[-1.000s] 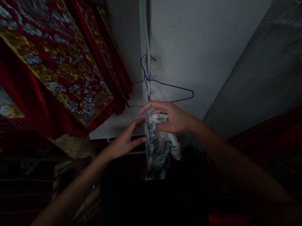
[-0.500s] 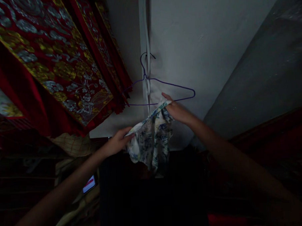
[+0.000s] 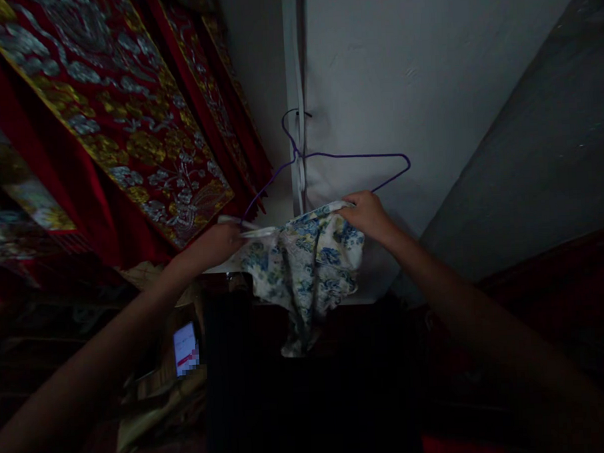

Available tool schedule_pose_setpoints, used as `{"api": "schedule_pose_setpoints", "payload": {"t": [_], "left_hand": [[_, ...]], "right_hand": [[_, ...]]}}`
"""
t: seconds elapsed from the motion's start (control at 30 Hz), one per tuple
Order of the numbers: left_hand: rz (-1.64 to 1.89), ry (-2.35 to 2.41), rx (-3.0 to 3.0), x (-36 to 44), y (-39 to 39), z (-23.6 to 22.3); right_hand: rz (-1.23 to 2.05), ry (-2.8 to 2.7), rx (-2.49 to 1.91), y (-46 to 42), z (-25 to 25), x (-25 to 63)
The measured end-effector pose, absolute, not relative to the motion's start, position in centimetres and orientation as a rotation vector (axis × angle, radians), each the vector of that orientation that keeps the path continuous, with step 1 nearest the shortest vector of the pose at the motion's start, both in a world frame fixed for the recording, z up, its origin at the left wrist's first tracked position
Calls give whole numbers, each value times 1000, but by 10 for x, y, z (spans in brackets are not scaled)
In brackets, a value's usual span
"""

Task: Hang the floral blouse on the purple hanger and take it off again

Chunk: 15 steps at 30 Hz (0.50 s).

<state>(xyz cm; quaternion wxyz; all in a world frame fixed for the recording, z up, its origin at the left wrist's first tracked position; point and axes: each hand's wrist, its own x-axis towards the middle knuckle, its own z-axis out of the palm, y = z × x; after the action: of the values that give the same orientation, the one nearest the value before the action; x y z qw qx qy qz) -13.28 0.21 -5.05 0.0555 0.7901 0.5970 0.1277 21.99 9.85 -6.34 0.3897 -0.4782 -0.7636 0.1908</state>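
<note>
A thin purple clothes hanger (image 3: 346,156) hangs by its hook at a pale strip on the wall. In front of its lower part I hold a small white garment (image 3: 318,249) with a blue and yellow floral print. My right hand (image 3: 369,215) pinches the right end of its upper edge, close to the hanger's bottom bar. At the left, my left hand (image 3: 220,247) is closed on the white band of that edge, near the hanger's left corner; its fingertips are partly hidden. The cloth droops between the hands to a narrow end.
Red drapes (image 3: 143,146) embroidered in gold and silver hang on the left, close to the hanger. A lit phone (image 3: 185,348) lies below my left forearm. Behind the hanger is a pale wall (image 3: 375,70), with a grey sheet-like surface (image 3: 538,143) at right. The lower area is very dark.
My left hand has moved up and left towards the hanger's left corner, and the garment is spread wider and more level. The hanger has tilted, its right end higher.
</note>
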Motion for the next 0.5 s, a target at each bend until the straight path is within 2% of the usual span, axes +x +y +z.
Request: {"api": "schedule_pose_setpoints", "payload": {"t": [0.1,0.23,0.33,0.5], "left_hand": [[750,1716,2637,-123,12,-24],[1105,1571,2528,-110,29,-9],[1121,1586,2492,-114,45,-10],[1048,1703,2499,-121,60,-11]], "right_hand": [[570,-1864,-1261,93,-67,211],[747,-1924,-1027,77,-72,205],[654,-1946,-919,70,-70,222],[409,-1661,-1081,92,-57,270]]}}
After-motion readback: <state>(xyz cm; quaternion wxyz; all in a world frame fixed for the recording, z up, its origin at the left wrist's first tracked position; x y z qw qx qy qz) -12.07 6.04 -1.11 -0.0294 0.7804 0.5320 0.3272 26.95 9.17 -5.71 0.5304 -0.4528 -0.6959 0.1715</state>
